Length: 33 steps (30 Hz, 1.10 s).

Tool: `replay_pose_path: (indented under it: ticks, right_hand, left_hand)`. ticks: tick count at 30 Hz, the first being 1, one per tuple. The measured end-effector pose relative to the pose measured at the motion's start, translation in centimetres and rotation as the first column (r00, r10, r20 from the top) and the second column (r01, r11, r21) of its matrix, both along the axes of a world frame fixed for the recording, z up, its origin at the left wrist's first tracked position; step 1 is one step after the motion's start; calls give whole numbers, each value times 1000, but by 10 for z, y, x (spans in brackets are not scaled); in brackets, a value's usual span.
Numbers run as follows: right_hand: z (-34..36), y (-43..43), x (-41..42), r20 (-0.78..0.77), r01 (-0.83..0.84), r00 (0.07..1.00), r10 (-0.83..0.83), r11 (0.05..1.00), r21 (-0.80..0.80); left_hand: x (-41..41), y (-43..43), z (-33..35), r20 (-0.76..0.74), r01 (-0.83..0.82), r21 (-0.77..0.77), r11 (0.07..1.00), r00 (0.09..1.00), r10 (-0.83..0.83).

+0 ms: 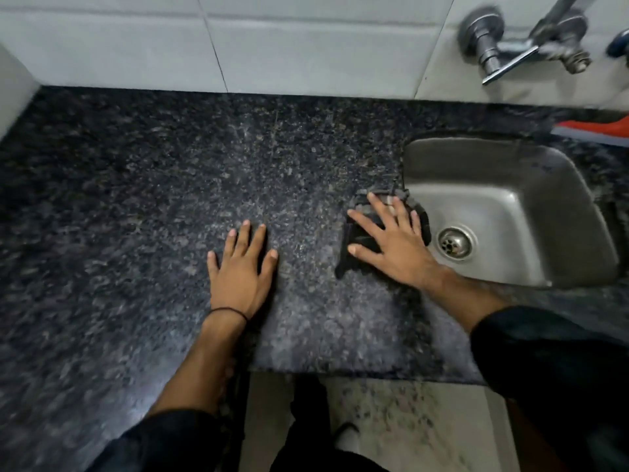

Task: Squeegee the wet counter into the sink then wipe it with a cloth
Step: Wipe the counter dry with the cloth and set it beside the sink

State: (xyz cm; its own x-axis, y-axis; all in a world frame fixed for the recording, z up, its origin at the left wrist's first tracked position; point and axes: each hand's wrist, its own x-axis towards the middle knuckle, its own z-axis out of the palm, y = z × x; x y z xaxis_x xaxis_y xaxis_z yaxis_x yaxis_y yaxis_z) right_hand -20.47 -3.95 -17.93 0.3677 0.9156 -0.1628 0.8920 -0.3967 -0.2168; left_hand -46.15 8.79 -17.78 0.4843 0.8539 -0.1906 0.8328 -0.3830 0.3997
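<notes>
Nearest the camera, two dark sleeves (558, 362) enter from the bottom corners, with the person's dark trouser leg (308, 420) and a pale speckled floor (408, 424) showing below the counter's front edge. A thin black band (228, 312) circles the left wrist.

The left hand (242, 274) lies palm down on the dark speckled granite counter (136, 206), fingers straight and slightly spread, gripping nothing. It rests on bare stone, well apart from the sink.

The right hand (391, 240) presses flat on a dark cloth (360, 233), fingers splayed wide rather than curled around it; the palm and fingers pin the fabric to the counter without pinching it. The cloth lies crumpled at the counter's right side, just beside the left rim of the steel sink (510, 212), and its far edge seems to touch or slightly overlap that rim. Motion blur softens the cloth's outline, so its folds are hard to read.

The sink is set into the counter at the right, with a round metal drain (455, 242) near its left wall. Behind the sink, against the wall, an orange and grey object (599, 129) lies on the counter, cut off by the frame's edge; it may be the squeegee, though that cannot be told for sure. A metal tap (524, 46) juts from the pale tiled wall (272, 46) above the sink.

The counter surface shows a dull sheen near the lower left; whether it is wet cannot be told.
</notes>
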Motion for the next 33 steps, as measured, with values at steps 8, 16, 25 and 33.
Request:
replay_pose_path:
  ticks: [8,16,25,33]
  right_hand:
    - [-11,-34,-177,-41,-321,945,325,944,76]
    - [-5,-175,-43,9,-154,988,154,988,27]
    - [-5,-209,-79,-59,316,948,-312,945,87]
    - [10,-301,22,-193,192,962,-192,981,-18]
  left_hand:
    - [-72,-94,8,21,-247,68,967,969,246]
    - [-85,-119,1,-83,-159,30,987,983,161]
    - [19,-194,8,42,330,79,941,942,-334]
    - [99,-199,16,-6,479,318,818,864,-504]
